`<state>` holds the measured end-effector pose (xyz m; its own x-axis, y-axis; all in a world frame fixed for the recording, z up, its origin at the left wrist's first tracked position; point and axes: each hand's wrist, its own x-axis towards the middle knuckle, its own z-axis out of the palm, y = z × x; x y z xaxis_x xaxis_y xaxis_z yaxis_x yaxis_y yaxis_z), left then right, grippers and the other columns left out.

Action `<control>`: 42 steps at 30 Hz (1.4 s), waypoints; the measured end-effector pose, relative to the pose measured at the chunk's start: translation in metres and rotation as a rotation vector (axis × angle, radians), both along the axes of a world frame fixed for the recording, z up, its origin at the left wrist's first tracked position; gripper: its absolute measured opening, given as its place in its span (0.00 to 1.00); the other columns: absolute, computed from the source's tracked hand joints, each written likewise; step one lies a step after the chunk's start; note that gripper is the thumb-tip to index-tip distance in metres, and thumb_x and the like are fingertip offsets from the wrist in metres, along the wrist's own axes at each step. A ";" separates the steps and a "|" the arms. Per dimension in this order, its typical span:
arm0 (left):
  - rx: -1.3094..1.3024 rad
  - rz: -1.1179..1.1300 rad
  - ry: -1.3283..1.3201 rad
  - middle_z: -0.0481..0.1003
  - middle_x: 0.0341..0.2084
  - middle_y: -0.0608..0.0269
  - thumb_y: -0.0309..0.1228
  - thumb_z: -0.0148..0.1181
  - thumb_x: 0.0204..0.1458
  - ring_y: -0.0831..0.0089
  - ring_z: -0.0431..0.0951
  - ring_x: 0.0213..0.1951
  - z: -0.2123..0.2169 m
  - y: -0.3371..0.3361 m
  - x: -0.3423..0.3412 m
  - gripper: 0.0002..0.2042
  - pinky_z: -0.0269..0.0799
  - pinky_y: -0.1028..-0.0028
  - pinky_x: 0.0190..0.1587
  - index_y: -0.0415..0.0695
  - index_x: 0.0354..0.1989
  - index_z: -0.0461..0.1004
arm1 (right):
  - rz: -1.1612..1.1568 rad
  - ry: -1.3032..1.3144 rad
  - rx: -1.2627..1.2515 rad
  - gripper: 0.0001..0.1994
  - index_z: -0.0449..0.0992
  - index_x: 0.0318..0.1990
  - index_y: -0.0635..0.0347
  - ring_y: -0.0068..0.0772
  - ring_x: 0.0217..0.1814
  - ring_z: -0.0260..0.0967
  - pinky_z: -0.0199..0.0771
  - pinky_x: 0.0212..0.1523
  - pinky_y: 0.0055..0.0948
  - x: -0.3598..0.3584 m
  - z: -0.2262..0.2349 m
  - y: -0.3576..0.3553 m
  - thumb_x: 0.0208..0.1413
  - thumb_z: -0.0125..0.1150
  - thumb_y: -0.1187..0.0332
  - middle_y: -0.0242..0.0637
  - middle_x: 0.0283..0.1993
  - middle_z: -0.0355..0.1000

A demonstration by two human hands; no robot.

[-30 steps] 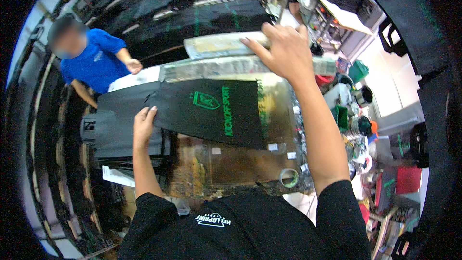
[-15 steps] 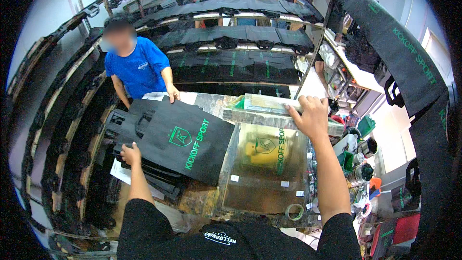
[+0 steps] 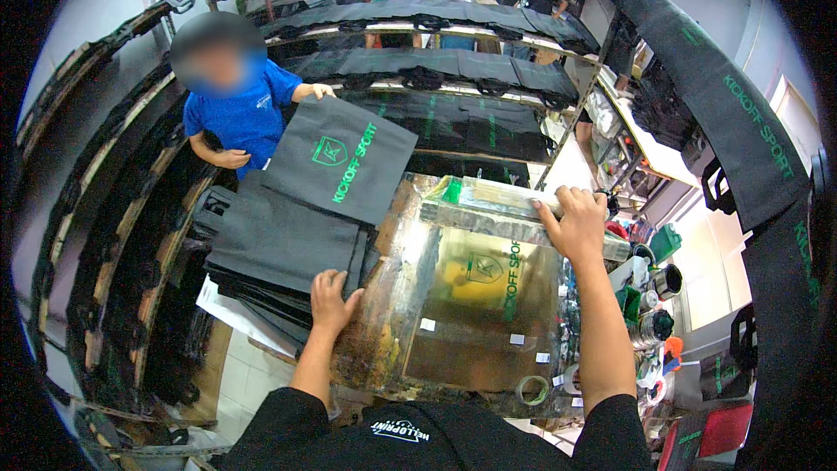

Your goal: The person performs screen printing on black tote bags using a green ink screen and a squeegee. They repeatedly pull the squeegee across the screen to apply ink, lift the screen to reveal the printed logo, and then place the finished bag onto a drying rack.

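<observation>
My left hand [image 3: 334, 303] has its fingers apart over the near right corner of a stack of black bags [image 3: 270, 240]; whether it touches them I cannot tell. My right hand [image 3: 575, 220] is closed round the right end of a long, pale squeegee [image 3: 497, 195] with green ink at its left end. That squeegee lies along the far bar of a screen-printing frame [image 3: 532, 233]. Through the mesh [image 3: 471, 349] show a green-lettered design and a yellow patch. Across the table, a co-worker in blue [image 3: 231, 126] lifts a black bag with a green print [image 3: 349, 157] by its far edge.
Racks of black bags [image 3: 488, 122] stand behind and to the left. More printed bags [image 3: 750, 113] hang at the right. Jars and cans [image 3: 667, 283] crowd the table's right side. A tape roll [image 3: 533, 390] lies at the frame's near edge.
The co-worker has raised the printed bag up and away from the stack. My left hand has moved right, from the stack's left side to its near right corner. My right hand stays on the squeegee.
</observation>
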<state>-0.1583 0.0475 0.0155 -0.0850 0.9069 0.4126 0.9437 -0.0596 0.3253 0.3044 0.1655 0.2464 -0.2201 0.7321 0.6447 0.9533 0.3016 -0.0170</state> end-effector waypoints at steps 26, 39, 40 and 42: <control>-0.082 0.281 0.030 0.84 0.33 0.49 0.43 0.53 0.71 0.44 0.83 0.37 -0.007 0.029 -0.055 0.17 0.78 0.51 0.39 0.42 0.44 0.83 | 0.041 0.077 0.035 0.23 0.75 0.30 0.60 0.48 0.39 0.72 0.61 0.48 0.46 -0.003 0.014 0.009 0.61 0.65 0.46 0.43 0.30 0.74; -0.031 -0.571 0.122 0.83 0.28 0.58 0.37 0.59 0.61 0.53 0.84 0.33 -0.016 0.071 0.166 0.08 0.78 0.54 0.37 0.50 0.34 0.83 | 0.045 0.066 0.040 0.24 0.75 0.29 0.60 0.48 0.38 0.71 0.60 0.46 0.46 -0.002 0.014 0.015 0.61 0.64 0.45 0.43 0.30 0.74; -0.057 -0.582 0.083 0.83 0.26 0.56 0.40 0.59 0.62 0.50 0.83 0.30 -0.035 0.075 0.191 0.11 0.77 0.52 0.34 0.49 0.32 0.82 | 0.054 0.071 0.045 0.24 0.75 0.29 0.60 0.48 0.38 0.71 0.60 0.46 0.46 -0.004 0.016 0.015 0.61 0.64 0.45 0.43 0.30 0.74; -0.408 -0.592 0.058 0.80 0.50 0.44 0.56 0.54 0.65 0.46 0.79 0.54 -0.058 0.067 0.243 0.27 0.70 0.47 0.59 0.43 0.54 0.80 | 0.032 0.053 0.022 0.25 0.75 0.29 0.58 0.47 0.39 0.73 0.60 0.47 0.47 0.000 0.018 0.015 0.61 0.64 0.43 0.41 0.30 0.75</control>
<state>0.0848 0.1149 -0.0425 0.4801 0.8770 0.0205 0.8071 -0.4508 0.3814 0.3041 0.1801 0.2643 -0.2085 0.7107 0.6719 0.9411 0.3327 -0.0600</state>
